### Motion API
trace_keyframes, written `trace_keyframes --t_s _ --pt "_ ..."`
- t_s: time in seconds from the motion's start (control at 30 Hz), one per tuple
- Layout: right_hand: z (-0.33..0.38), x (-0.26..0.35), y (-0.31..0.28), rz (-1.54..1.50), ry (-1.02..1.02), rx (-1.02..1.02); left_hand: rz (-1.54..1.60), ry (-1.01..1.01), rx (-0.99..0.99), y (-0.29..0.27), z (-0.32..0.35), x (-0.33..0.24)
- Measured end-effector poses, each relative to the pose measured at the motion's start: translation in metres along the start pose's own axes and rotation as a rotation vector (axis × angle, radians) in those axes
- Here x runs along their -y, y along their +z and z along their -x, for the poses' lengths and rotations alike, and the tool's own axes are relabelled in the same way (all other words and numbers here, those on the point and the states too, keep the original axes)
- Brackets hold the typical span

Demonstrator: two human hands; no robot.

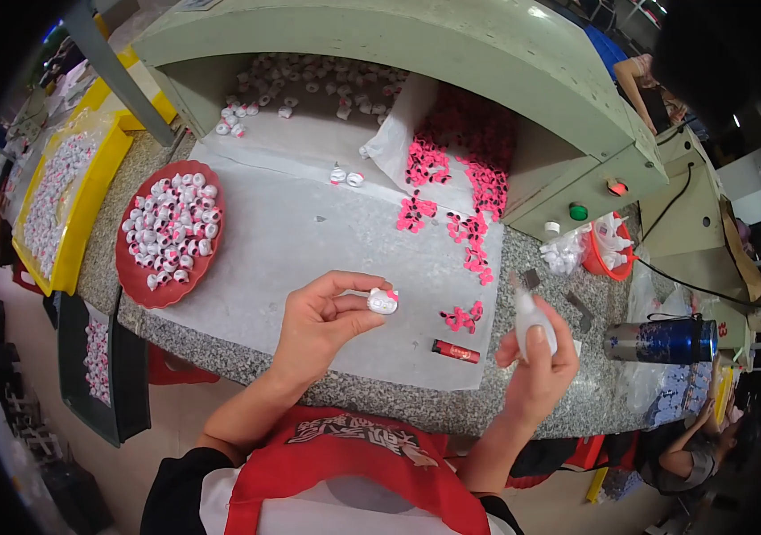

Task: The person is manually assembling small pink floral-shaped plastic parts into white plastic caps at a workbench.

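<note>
The left hand pinches a small white cap above the grey sheet; the right hand grips a small squeeze bottle, nozzle up. Good practice — steady the cap, bring the nozzle close, squeeze lightly — keeps the drop where it belongs.

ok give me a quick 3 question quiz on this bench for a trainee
1. True or false: the left hand pinches a small white cap with pink on it.
2. What does the right hand hold? A) a small white squeeze bottle B) scissors C) a brush
3. What colour is the round tray of finished caps left of the white sheet?

Key: 1 true; 2 A; 3 red.
</note>
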State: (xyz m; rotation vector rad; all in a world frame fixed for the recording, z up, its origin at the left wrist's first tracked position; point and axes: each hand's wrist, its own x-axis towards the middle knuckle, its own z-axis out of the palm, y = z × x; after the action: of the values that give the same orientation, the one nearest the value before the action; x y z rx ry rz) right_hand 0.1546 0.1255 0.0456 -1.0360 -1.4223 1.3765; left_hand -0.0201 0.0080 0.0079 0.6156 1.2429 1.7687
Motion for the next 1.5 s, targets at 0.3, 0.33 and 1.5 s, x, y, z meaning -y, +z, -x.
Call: trace_keyframes --t_s 0.3,0.33,1.5 --pt "-0.053 -0.113 -0.040 0.834 -0.025 0.125 -0.015 -0.089 0.105 0.021 -0.002 0.008" --pt "-0.055 -0.107 -0.031 1.007 -0.104 0.172 -0.027 -0.087 0.119 0.020 -0.001 0.008" --pt "0.010 -0.018 0.035 0.114 -0.044 0.461 -0.033 0.165 0.119 0.020 0.009 0.009"
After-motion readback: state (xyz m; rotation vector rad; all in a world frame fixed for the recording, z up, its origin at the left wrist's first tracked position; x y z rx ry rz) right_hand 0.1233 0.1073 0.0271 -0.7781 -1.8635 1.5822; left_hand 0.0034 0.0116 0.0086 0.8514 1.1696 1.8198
